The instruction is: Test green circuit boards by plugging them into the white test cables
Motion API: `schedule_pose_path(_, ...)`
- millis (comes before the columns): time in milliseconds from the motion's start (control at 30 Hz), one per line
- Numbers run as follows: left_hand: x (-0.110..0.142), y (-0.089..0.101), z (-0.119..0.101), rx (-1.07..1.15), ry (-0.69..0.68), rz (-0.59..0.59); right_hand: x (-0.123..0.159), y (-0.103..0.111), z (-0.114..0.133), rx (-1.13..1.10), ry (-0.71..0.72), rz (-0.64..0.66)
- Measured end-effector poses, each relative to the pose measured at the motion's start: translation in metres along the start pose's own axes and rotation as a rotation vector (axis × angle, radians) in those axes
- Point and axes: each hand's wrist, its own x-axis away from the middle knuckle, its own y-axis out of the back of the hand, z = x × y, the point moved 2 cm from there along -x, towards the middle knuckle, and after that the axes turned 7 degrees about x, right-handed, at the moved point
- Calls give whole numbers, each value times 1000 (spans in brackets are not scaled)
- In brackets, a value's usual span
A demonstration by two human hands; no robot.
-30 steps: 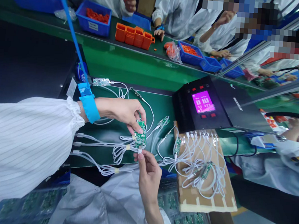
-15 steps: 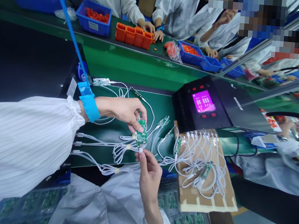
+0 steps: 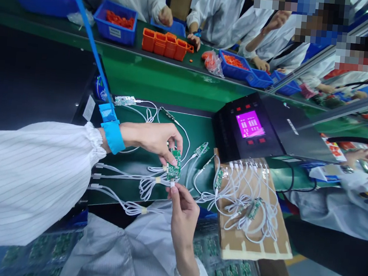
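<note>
My left hand [image 3: 158, 142], with a blue wrist strap [image 3: 112, 136], pinches a green circuit board [image 3: 174, 168] between thumb and fingers. The board hangs upright over the green mat. My right hand [image 3: 184, 211] reaches up from below, thumb and forefinger closed on a white cable plug [image 3: 172, 183]. The plug meets the lower edge of the board; how deep it sits I cannot tell. Bundled white cables [image 3: 147, 188] lie beside and behind the board. To the right, another small circuit board [image 3: 201, 149] rests on the mat with a cable in it.
A black tester [image 3: 249, 126] with a lit purple screen stands at right. Below it, a cardboard sheet [image 3: 226, 245] carries tangled white cables and boards. Across the bench are orange cases [image 3: 164, 45], blue bins [image 3: 115, 22] and co-workers' hands. A blue cord [image 3: 89, 39] runs from my strap.
The board and plug have come closer together, the plug now up against the board's edge. My left hand shifted slightly right. Across the bench, a co-worker's hand moved back from the orange cases.
</note>
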Motion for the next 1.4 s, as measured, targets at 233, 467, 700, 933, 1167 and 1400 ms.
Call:
schedule_pose_path(233,-2,-1,3,-123,-23,1,-1,-2,-4,6,29,11)
schedule_pose_path(467,8,-6,-17,-195,-89,47,14,25,-4,353,306,50)
schedule_pose_path(700,10,6,-20,13,-103,47,31,70,-23,714,266,144)
schedule_pose_path(933,15,9,-21,106,-94,104,24,54,-32,640,310,122)
schedule_pose_path(1167,14,5,-19,42,-58,63,26,52,-15,469,564,-67)
schedule_pose_path(1400,11,-4,-20,76,-81,29,6,45,-2,342,670,-130)
